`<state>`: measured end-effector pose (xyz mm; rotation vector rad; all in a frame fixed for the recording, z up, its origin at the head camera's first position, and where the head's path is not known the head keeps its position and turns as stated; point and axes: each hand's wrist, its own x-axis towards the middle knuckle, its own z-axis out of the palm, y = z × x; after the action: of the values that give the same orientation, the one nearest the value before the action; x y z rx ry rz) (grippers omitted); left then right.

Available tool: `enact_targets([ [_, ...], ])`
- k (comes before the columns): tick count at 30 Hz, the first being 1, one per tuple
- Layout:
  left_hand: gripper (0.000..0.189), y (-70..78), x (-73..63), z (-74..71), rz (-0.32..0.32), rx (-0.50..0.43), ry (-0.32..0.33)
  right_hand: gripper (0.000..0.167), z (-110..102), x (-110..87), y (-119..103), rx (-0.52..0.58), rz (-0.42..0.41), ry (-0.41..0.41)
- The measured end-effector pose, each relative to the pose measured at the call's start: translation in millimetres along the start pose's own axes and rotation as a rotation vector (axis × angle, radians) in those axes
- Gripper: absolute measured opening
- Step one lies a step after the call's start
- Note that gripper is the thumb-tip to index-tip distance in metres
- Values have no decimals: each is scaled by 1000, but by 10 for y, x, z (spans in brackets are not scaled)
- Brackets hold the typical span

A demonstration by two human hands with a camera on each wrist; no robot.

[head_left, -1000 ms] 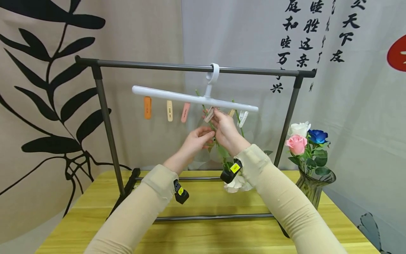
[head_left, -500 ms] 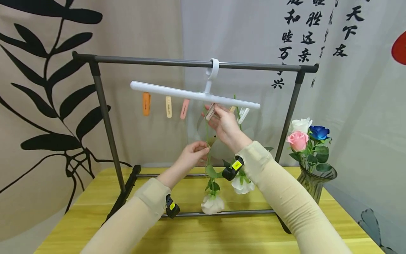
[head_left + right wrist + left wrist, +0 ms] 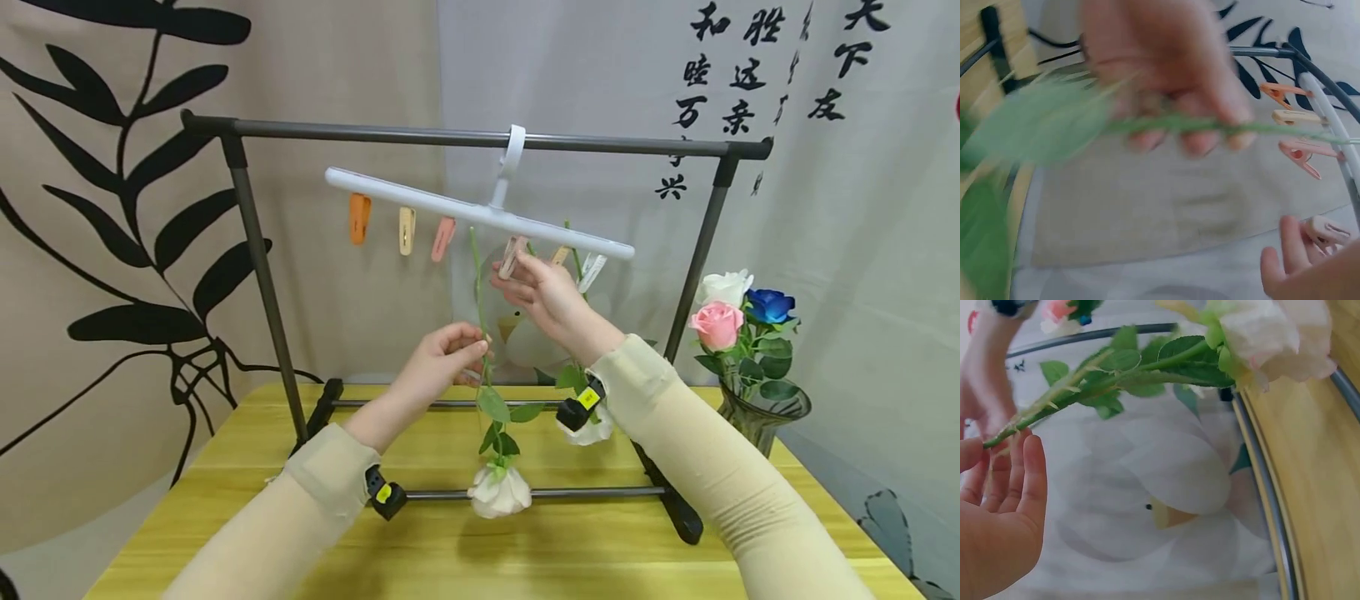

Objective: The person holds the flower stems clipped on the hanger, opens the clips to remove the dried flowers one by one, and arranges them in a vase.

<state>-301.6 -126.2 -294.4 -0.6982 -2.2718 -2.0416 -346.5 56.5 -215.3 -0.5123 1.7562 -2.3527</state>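
My left hand (image 3: 450, 354) pinches the green stem of a white rose (image 3: 500, 492) that hangs head down. The stem's cut end stands left of a pale pink clothespin (image 3: 512, 257), apart from it, below the white hanger (image 3: 480, 213). My right hand (image 3: 558, 304) holds that clothespin between thumb and fingers; the right wrist view shows other fingers stretched beside the clothespin (image 3: 1327, 230). A second white rose (image 3: 587, 431) hangs upside down behind the right wrist, partly hidden. Its stem runs up near a white clothespin (image 3: 592, 272) and a tan one (image 3: 560, 255).
The hanger hooks over a dark rack's top bar (image 3: 375, 133) and slopes down to the right. Orange (image 3: 359, 218), cream (image 3: 407, 231) and pink (image 3: 443, 239) clothespins hang on its left half. A glass vase (image 3: 757, 417) with several roses stands at the right.
My left hand has moved down and left with the rose, so its stem now stands clear of the pale pink clothespin. My right hand stays at the clothespin. The hanger tilts more.
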Motion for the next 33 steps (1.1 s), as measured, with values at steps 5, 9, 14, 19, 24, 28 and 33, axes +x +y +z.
enact_targets([
  [5, 27, 193, -51, 3, 19, -7, 4, 52, -185, -307, 99, -320, -61, -93],
  [9, 23, 305, -66, 9, 31, -33, 8, 44, -284, -595, 197, -792, -473, -166],
  [14, 20, 384, -25, 43, 45, -98, -24, 33, -341, -706, 267, -1364, -1352, -272],
  [19, 17, 421, 4, 137, 4, -195, -81, 26, -340, -727, 305, -1549, -1757, -356],
  [24, 11, 403, 18, 219, -17, -220, -112, 23, -328, -724, 348, -1521, -1877, -355],
  [28, 12, 379, 25, 255, -9, -208, -144, 20, -315, -770, 358, -1465, -1887, -355],
  [33, 17, 346, 67, 283, 3, -222, -183, 15, -258, -936, 278, -1270, -1854, -341],
])
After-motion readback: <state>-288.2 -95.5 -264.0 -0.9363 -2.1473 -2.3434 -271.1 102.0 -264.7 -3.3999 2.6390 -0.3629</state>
